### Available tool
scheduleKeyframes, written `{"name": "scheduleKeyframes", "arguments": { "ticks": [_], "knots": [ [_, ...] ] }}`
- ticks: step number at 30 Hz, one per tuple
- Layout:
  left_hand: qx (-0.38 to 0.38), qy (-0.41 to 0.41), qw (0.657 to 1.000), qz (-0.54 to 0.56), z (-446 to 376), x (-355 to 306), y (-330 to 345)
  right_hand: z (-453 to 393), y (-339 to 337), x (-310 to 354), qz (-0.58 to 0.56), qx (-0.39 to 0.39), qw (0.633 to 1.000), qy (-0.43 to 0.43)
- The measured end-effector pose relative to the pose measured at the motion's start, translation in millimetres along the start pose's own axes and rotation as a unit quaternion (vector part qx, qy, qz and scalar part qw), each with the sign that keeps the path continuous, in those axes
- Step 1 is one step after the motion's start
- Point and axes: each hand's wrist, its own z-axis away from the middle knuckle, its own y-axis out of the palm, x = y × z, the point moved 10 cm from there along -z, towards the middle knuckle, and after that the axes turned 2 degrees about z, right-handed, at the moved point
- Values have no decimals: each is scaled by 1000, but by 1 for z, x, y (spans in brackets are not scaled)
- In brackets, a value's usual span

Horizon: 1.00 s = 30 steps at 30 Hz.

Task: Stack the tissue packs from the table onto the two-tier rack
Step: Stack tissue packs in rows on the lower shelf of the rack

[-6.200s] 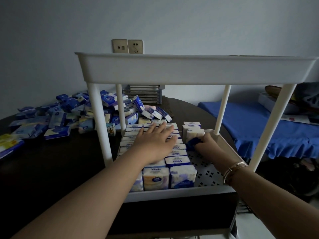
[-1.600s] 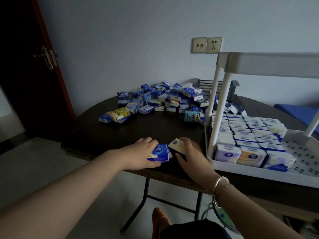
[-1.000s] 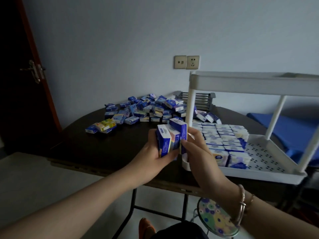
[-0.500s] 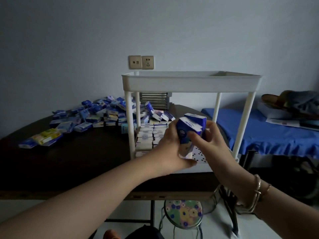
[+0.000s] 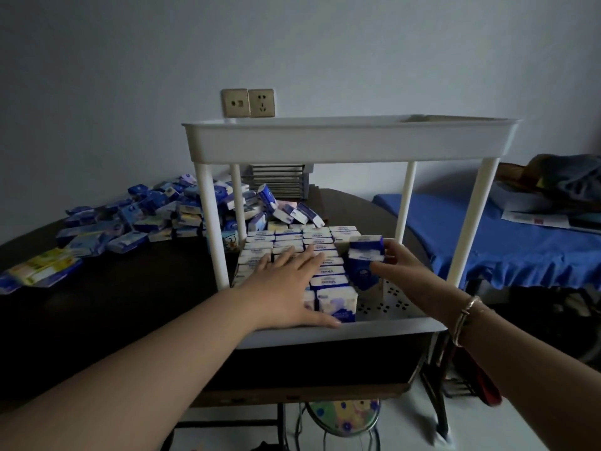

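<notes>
A white two-tier rack (image 5: 351,143) stands on the dark table. Its lower tier holds several upright rows of tissue packs (image 5: 292,242) filling the left part. My left hand (image 5: 286,284) lies flat with straight fingers on top of those rows. My right hand (image 5: 396,265) grips a small stack of blue-and-white tissue packs (image 5: 364,262) just right of the rows, low over the lower tier. A loose pile of tissue packs (image 5: 156,213) lies on the table behind and left of the rack. The upper tier's inside is hidden from this angle.
The lower tier's perforated floor (image 5: 390,301) shows at its right side. A yellow pack (image 5: 42,265) lies at the table's left. A grey slatted object (image 5: 276,180) stands behind the rack. A blue-covered bed (image 5: 504,242) is to the right, a patterned stool (image 5: 341,415) below the table.
Both hands carried the picked-up packs from in front of the rack into its lower tier. My left hand let go and now lies flat on the rows; my right hand keeps the packs.
</notes>
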Motion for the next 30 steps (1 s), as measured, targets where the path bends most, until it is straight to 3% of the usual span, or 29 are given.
{"name": "scheduleKeyframes", "arguments": {
  "ticks": [3, 8, 11, 18, 20, 24, 27, 30],
  "knots": [
    [-17, 5, 1000, -8, -2, 1, 1, -2, 11, -2, 40, 32, 999, 0],
    [-28, 10, 999, -23, -2, 1, 3, 5, 23, -2, 245, 68, 967, -13],
    [-26, 10, 999, -24, -3, 0, 3, 6, 34, -1, 258, 105, 960, -18],
    [-11, 10, 1000, -11, 1, -1, 0, 3, 30, -7, 248, 105, 963, 9],
    [-7, 7, 1000, -11, 3, -2, -2, 7, 22, -3, 269, 84, 959, 12],
    [-28, 11, 1000, -4, 16, -10, -11, 25, -9, 26, 378, -46, 925, -22],
    [-68, 30, 996, 41, 38, -16, -21, 58, -2, 74, 372, -91, 916, -122],
    [-131, 53, 982, 124, 70, -11, -36, 94, 27, 119, 359, -85, 904, -215]
  ]
}}
